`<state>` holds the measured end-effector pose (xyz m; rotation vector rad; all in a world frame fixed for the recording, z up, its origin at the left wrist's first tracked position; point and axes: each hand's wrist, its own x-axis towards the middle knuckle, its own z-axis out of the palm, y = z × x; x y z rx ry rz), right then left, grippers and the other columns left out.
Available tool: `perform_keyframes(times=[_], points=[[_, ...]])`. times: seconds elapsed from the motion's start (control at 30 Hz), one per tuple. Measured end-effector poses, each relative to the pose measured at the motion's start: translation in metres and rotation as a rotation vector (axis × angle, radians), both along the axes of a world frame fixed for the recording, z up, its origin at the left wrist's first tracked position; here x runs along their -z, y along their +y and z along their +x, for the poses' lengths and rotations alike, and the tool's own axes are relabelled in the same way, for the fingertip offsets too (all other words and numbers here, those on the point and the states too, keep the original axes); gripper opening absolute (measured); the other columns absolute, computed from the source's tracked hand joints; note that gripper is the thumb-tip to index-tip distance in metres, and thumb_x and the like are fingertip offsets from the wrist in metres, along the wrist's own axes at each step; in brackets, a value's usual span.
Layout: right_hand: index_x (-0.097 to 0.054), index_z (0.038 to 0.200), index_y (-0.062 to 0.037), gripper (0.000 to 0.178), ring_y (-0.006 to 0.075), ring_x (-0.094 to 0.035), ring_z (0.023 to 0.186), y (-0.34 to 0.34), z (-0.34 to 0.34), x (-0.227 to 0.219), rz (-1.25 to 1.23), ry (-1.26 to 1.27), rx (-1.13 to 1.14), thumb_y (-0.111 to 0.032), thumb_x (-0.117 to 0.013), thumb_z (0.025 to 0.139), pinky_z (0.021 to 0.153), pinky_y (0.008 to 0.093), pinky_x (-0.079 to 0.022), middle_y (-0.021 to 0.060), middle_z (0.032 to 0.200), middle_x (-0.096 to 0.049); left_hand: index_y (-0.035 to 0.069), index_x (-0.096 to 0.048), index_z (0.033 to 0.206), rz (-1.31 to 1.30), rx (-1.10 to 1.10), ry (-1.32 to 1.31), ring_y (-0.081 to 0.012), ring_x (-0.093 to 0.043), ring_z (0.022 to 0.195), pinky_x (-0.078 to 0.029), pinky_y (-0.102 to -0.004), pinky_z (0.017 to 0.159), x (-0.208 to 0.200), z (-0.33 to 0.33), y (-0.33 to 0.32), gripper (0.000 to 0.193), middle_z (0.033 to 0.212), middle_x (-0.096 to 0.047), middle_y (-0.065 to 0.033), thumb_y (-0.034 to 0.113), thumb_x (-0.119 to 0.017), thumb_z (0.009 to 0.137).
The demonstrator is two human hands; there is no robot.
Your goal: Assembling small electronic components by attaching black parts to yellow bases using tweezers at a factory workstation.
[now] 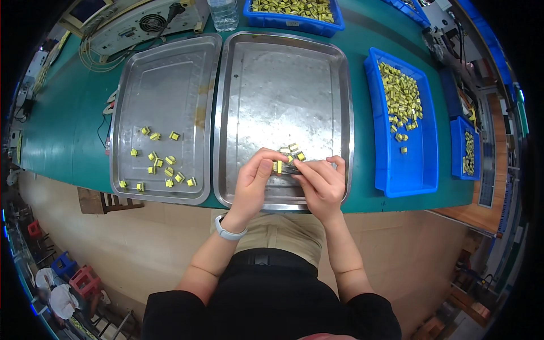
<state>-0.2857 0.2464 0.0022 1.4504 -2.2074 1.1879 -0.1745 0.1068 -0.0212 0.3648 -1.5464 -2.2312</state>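
Both hands meet over the near edge of the right steel tray [317,73]. My left hand [254,182] pinches a small yellow component [278,166] between thumb and forefinger. My right hand [322,182] touches the same piece from the right with its fingertips. A small cluster of yellow components [292,151] lies on the tray just beyond the fingers. A pale band sits on my left wrist [229,232].
The left steel tray [164,73] holds several scattered yellow components [161,161]. Blue bins of the same parts stand at the right [422,170], far right [469,153] and back [294,21]. A plastic bottle [224,14] and an instrument box [144,22] sit behind.
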Motion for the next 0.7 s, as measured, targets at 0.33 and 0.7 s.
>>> perform_keyframes(times=[0.33,0.7], points=[[-0.076,0.105,-0.0079,0.033,0.015,-0.061,0.067,0.0008,0.0007,0.0013,-0.001,-0.011,0.0,-0.01,-0.082,0.073,0.082,0.0356,-0.038,0.0009,0.08,-0.069,0.0,-0.063,0.109,0.017,-0.011,-0.014,-0.0119,-0.049,0.089,-0.041,-0.0261,0.084,-0.0039,-0.0005,0.0009,0.037,0.106,-0.057,-0.006,0.032,-0.044,0.11],[-0.077,0.104,-0.0078,0.03,0.0155,-0.064,0.071,0.0025,0.0013,0.0027,0.024,-0.048,0.007,-0.006,-0.081,0.075,0.085,0.037,-0.038,0.0017,0.081,-0.071,0.0,-0.062,0.11,-0.008,0.031,-0.006,-0.0123,-0.048,0.088,-0.041,-0.0272,0.082,-0.0025,-0.0002,-0.0005,0.036,0.103,-0.057,-0.0062,0.031,-0.044,0.11]])
